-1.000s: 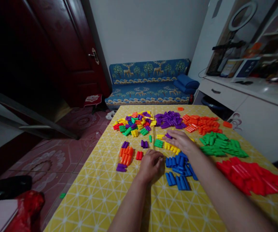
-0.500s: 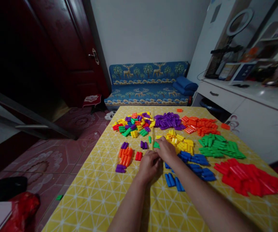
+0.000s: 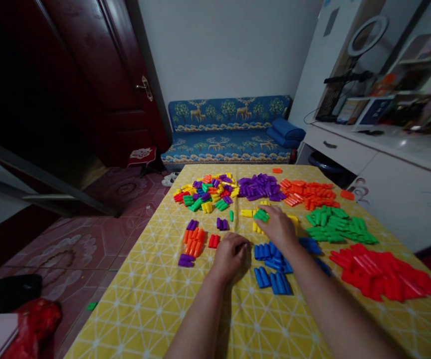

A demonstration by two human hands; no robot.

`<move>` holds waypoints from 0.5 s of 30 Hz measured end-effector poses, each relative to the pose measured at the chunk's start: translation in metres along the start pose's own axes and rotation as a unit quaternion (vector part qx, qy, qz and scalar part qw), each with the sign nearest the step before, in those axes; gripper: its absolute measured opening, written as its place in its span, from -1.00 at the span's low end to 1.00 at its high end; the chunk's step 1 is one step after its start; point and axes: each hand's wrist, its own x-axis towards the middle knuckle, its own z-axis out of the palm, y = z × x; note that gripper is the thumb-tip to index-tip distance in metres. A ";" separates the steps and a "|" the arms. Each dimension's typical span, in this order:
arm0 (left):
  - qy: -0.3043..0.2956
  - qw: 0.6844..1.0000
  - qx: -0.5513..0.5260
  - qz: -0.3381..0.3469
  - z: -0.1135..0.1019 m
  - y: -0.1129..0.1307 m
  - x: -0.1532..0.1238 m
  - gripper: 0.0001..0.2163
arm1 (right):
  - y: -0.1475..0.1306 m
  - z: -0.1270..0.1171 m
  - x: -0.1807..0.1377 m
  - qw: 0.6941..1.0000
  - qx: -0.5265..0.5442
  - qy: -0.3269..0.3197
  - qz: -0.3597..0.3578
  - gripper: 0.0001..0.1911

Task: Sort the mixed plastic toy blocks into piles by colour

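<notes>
While a green block (image 3: pixel 261 215) is held in the right hand (image 3: pixel 278 225) at the yellow pile (image 3: pixel 257 228), left of the green pile (image 3: pixel 338 224), the left hand (image 3: pixel 231 254) is rested, curled, on the cloth (image 3: pixel 155 299) just right of a red block (image 3: pixel 214 241); its grip can't be told

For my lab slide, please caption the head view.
Right hand holds a green piece near yellow pieces; left hand rests beside a red piece on a patterned yellow tablecloth.

I'm watching in dim light: darkness is swallowing the far left, glare is spotting the white counter (image 3: pixel 395 140), red pieces (image 3: pixel 382 274) are losing detail, right-edge shapes are stretching.
</notes>
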 end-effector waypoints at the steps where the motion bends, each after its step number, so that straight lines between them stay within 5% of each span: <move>1: -0.001 1.000 0.001 -0.002 0.000 0.000 0.000 -0.79 | 0.018 -0.006 0.002 0.999 -0.007 0.036 0.015 -0.57; 5: 0.000 1.000 0.002 -0.001 -0.001 0.001 0.000 -0.79 | 0.091 -0.023 0.005 0.989 -0.061 0.107 0.084 -0.55; 8: -0.002 1.000 0.004 -0.003 -0.001 0.000 0.001 -0.79 | 0.116 -0.023 -0.006 0.988 -0.073 0.132 0.042 -0.61; 15: -0.003 1.000 0.014 -0.012 0.000 -0.001 0.000 -0.80 | 0.072 -0.009 -0.056 0.997 0.024 0.031 -0.073 -0.70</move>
